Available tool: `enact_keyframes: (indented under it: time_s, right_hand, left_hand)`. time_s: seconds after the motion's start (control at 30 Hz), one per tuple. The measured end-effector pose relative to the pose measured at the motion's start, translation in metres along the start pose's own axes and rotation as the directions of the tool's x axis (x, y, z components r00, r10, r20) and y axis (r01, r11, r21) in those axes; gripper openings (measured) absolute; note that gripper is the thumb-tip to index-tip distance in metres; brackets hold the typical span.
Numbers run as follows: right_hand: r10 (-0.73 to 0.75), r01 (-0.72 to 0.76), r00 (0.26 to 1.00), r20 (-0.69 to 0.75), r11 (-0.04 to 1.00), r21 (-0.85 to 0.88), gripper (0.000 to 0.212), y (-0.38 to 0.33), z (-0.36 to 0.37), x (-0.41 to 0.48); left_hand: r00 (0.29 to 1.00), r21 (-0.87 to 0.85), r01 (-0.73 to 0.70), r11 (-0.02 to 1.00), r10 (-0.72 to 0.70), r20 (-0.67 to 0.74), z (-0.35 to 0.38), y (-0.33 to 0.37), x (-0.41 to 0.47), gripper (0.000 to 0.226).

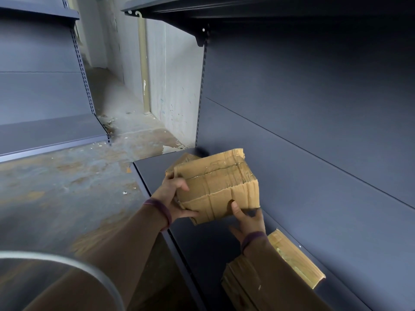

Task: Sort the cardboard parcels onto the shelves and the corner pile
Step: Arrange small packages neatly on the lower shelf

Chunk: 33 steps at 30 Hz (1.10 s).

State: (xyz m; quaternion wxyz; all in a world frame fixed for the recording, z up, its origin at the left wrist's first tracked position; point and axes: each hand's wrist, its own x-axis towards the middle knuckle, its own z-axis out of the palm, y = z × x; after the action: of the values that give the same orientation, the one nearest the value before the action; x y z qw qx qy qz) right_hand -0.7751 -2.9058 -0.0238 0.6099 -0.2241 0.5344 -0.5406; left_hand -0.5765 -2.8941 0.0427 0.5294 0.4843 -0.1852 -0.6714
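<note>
A worn, crumpled cardboard parcel (219,186) is held just above the dark grey bottom shelf (202,241) of the right-hand rack. My left hand (174,196) grips its left end, thumb over the top. My right hand (248,217) holds its near lower edge, thumb on the front face. A second cardboard parcel (289,255) lies on the same shelf closer to me, partly hidden by my right sleeve.
The right rack has a tall back panel (314,122) and an upper shelf (247,7) overhead. Another grey rack (45,131) stands at the left. Between them runs a stained concrete floor (74,180) with debris toward a wall (175,90). A curved metal rim (67,263) sits at bottom left.
</note>
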Motion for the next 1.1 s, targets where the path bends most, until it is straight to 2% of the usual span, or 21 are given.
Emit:
enact_keyframes:
  time_s: [0.07, 0.1, 0.23, 0.33, 0.4, 0.47, 0.57, 0.67, 0.77, 0.87, 1.0, 1.1]
  right_hand:
    - [-0.069, 0.069, 0.998, -0.010, 0.998, -0.005, 0.104, -0.010, 0.000, -0.001]
    - [-0.109, 0.109, 0.994, 0.002, 0.994, -0.010, 0.104, -0.017, 0.002, -0.005]
    - [-0.196, 0.203, 0.969, 0.149, 0.979, -0.030, 0.072, -0.036, 0.015, -0.016]
    - [-0.180, 0.197, 0.975, 0.134, 0.971, -0.135, 0.062, -0.028, 0.017, -0.015]
    - [-0.193, 0.203, 0.979, 0.071, 0.960, -0.193, 0.045, -0.016, 0.015, -0.010]
    - [-0.173, 0.177, 0.984, 0.037, 0.972, -0.156, 0.038, -0.010, 0.011, -0.004]
    - [-0.154, 0.156, 0.987, 0.035, 0.984, -0.084, 0.038, -0.009, 0.006, -0.001]
    - [-0.229, 0.234, 0.972, 0.058, 0.965, -0.117, 0.039, -0.008, 0.006, 0.000]
    - [-0.319, 0.333, 0.943, 0.097, 0.921, -0.203, 0.041, -0.009, 0.004, -0.001]
    - [-0.382, 0.400, 0.916, 0.121, 0.880, -0.254, 0.044, -0.009, -0.002, -0.001]
    - [-0.374, 0.419, 0.906, 0.200, 0.858, -0.297, 0.039, -0.008, -0.008, 0.002]
    - [-0.321, 0.390, 0.904, 0.283, 0.890, -0.238, 0.047, -0.008, -0.009, 0.004]
  left_hand:
    - [0.998, 0.043, -0.051, 0.998, 0.053, -0.027, -0.001, 0.001, 0.001, 0.063]
    - [0.996, 0.069, -0.074, 0.995, 0.077, -0.043, -0.001, 0.002, 0.002, 0.063]
    - [0.990, 0.133, -0.129, 0.983, 0.136, -0.046, -0.002, 0.001, 0.003, 0.067]
    - [0.989, 0.203, -0.141, 0.969, 0.147, -0.012, -0.003, 0.000, 0.003, 0.068]
    - [0.991, 0.208, -0.131, 0.969, 0.136, -0.008, -0.003, 0.001, 0.001, 0.054]
    - [0.995, 0.182, -0.099, 0.978, 0.101, -0.003, 0.001, 0.004, -0.006, 0.025]
    - [0.994, 0.160, -0.072, 0.984, 0.084, -0.068, 0.002, 0.004, 0.002, 0.045]
    - [0.987, 0.190, -0.011, 0.982, 0.040, -0.153, 0.002, 0.004, 0.009, 0.070]
    - [0.984, 0.164, 0.107, 0.981, -0.080, -0.162, 0.000, 0.002, 0.006, 0.065]
    - [0.979, 0.202, 0.164, 0.966, -0.135, -0.152, -0.006, -0.001, 0.002, 0.055]
    - [0.981, 0.180, 0.133, 0.975, -0.103, -0.164, -0.015, -0.006, 0.004, 0.037]
    - [0.986, 0.111, 0.052, 0.992, -0.034, -0.162, -0.017, -0.007, 0.003, 0.025]
